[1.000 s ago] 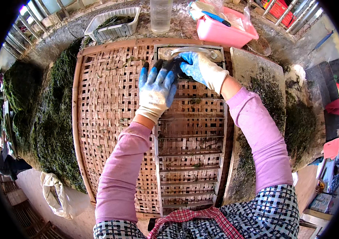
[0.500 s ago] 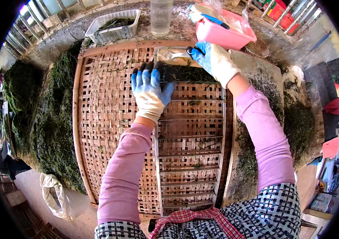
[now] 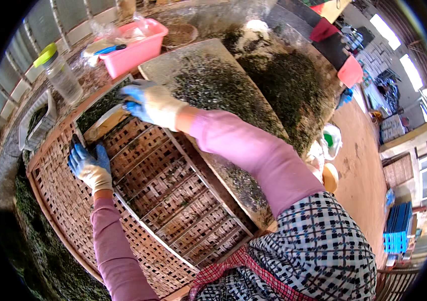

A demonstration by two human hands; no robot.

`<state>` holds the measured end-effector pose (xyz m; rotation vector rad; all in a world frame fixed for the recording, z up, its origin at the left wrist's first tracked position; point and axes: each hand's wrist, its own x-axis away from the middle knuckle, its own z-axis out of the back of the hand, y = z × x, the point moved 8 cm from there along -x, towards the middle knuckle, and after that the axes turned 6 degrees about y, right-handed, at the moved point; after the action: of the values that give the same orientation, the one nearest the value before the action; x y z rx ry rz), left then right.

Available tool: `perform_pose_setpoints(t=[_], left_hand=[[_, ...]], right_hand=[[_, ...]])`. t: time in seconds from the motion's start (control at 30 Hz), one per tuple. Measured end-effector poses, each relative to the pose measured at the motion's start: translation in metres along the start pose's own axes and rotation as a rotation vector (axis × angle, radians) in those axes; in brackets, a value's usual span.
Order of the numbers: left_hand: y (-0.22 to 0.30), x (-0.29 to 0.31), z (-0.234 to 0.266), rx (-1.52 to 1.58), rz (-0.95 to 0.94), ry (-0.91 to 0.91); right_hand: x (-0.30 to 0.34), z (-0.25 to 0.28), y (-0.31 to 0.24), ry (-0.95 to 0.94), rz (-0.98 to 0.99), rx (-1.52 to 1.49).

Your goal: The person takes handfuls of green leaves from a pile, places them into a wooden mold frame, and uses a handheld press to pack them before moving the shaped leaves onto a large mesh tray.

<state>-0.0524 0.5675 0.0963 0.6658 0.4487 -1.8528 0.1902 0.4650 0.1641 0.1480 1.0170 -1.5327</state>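
Observation:
A woven bamboo tray (image 3: 60,180) carries a long slatted frame (image 3: 155,228) split into several narrow compartments. The frame's far compartment holds dark green seaweed (image 3: 104,104). A flat wooden board (image 3: 106,123) lies across the frame on the near side of that seaweed. My right hand (image 3: 158,104), in a white glove with blue dipped fingers, closes on the board's right end; its fingertips are partly hidden. My left hand (image 3: 91,168), gloved alike, rests with fingers stretched out and thumb apart on the tray and the frame's left edge. It holds nothing.
Right of the tray lies a pale slab (image 3: 213,75) strewn with seaweed bits, with a seaweed heap (image 3: 288,90) beyond. A pink tub (image 3: 135,47), a lidded bottle (image 3: 63,78) and a white plastic tray (image 3: 38,120) line the far ledge. More seaweed (image 3: 33,231) hangs at left.
The view has turned to the right. The wooden board has shifted nearer along the frame with my right hand, from the far side of the seaweed to its near side. My left hand stays beside the frame.

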Motion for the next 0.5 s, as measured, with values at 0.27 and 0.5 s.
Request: perform_pose_setpoints(t=[0.27, 0.5], left_hand=[[0.022, 0.003, 0.018, -0.148, -0.079, -0.087], [0.167, 0.123, 0.087, 0.198, -0.21, 0.043]], right_hand=[[0.27, 0.302, 0.127, 0.029, -0.52, 0.898], [0.395, 0.382, 0.24, -0.073, -1.069, 0.881]])
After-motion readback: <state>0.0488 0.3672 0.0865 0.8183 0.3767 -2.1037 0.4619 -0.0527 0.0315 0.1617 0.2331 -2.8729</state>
